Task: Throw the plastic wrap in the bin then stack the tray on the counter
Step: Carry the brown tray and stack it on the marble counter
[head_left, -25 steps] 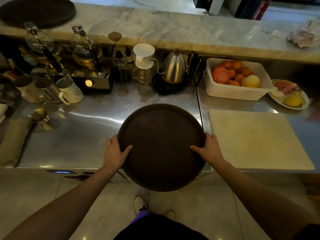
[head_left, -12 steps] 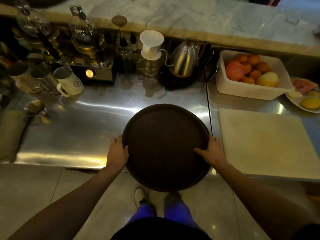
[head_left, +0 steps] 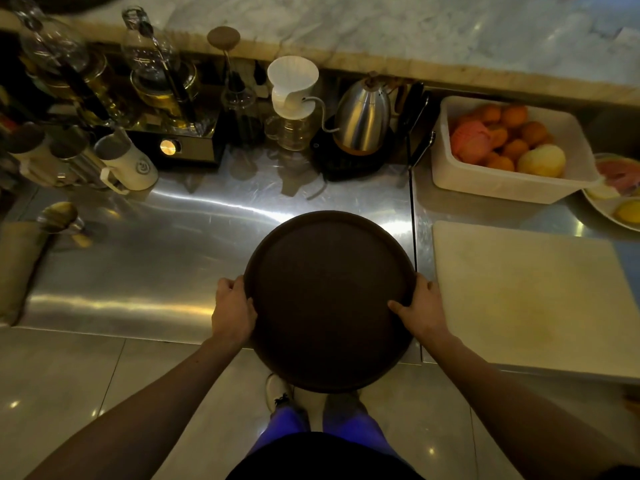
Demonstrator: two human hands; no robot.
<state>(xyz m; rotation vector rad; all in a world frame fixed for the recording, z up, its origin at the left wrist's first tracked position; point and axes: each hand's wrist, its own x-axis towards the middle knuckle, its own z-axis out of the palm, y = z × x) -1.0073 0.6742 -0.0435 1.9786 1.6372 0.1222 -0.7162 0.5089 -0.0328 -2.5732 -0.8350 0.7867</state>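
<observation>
A round dark brown tray (head_left: 329, 299) is held level over the front edge of the steel worktop (head_left: 145, 271), half of it out over the floor. My left hand (head_left: 232, 311) grips its left rim and my right hand (head_left: 420, 311) grips its right rim, thumb on top. The tray carries nothing. Along the top runs the raised marble counter (head_left: 415, 32). No plastic wrap or bin is in view.
At the back stand glass brewers (head_left: 156, 81), a white dripper on a glass server (head_left: 292, 98), a steel kettle (head_left: 363, 119) and mugs (head_left: 128, 161). To the right lie a white cutting board (head_left: 533, 292), a tub of fruit (head_left: 509, 147) and a plate (head_left: 620, 195). My feet are on the tiled floor below.
My view has tilted down and shifted left; the second tray on the marble counter has left the frame. My left thumb has slid off the tray's top. The tray stays held between both hands.
</observation>
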